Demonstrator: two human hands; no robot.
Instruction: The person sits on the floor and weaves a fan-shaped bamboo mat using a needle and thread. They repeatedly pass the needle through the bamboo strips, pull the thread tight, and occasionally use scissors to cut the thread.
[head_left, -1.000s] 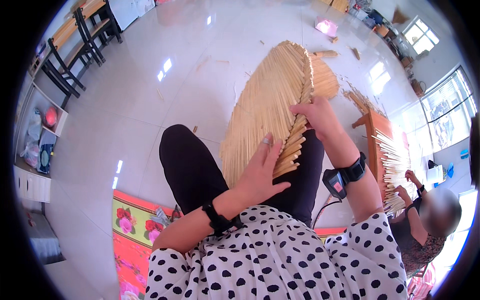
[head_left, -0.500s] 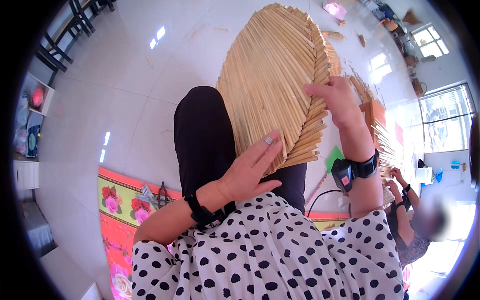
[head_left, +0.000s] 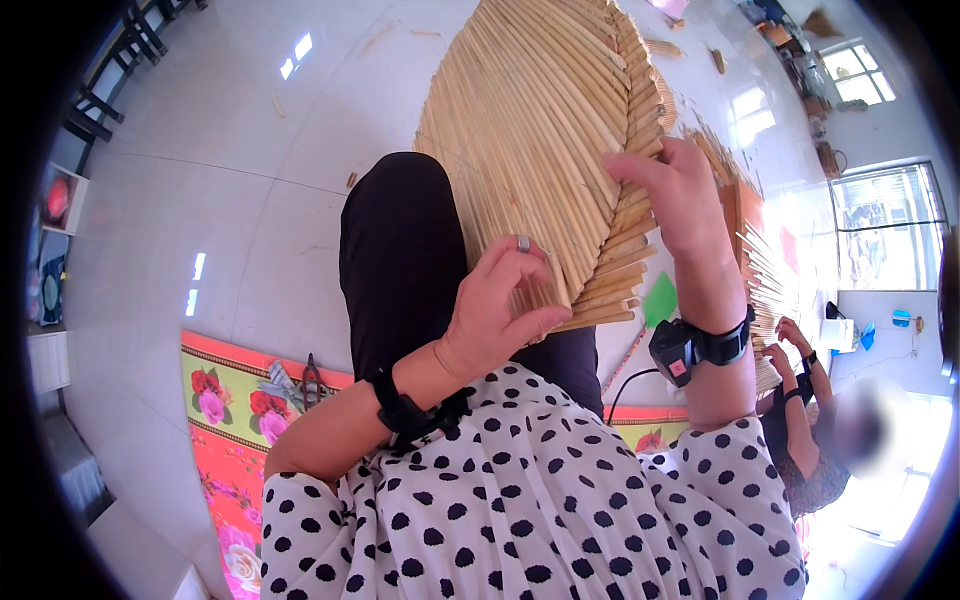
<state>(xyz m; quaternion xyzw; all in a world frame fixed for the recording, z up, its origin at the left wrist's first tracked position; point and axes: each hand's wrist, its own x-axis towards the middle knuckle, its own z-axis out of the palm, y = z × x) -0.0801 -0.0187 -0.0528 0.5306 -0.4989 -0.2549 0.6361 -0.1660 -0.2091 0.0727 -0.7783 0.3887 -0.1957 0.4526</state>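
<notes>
- White, black-dotted cloth (head_left: 520, 500) is covering the person's torso along the lower edge.
- The left forearm is slanting inward; the left hand (head_left: 500, 295) is resting on the panel's lower end, fingers curling over the stalks and thumb lying along the bottom edge. Whether it is pinching, one cannot tell.
- The right forearm is rising nearly upright, wearing a black strapped device (head_left: 680, 350); the right hand (head_left: 685, 195) is pinching the braided right edge, its thumb pressing the near face.
- Between the hands, the straw panel (head_left: 530, 130) is lying across the black-trousered legs (head_left: 400, 230) and extending forward past the knee.
- Below and left, a flowered red mat (head_left: 215, 440) is covering part of the floor, with pliers (head_left: 312, 380) lying on it.
- Pale, glossy tiles (head_left: 220, 220) are reflecting light beyond.
- To the right, a co-worker (head_left: 815, 470) is reaching toward loose stalks (head_left: 765, 290) beside brown wooden furniture (head_left: 740, 205).
- Farther off, a barred window (head_left: 888, 225) is glowing.
</notes>
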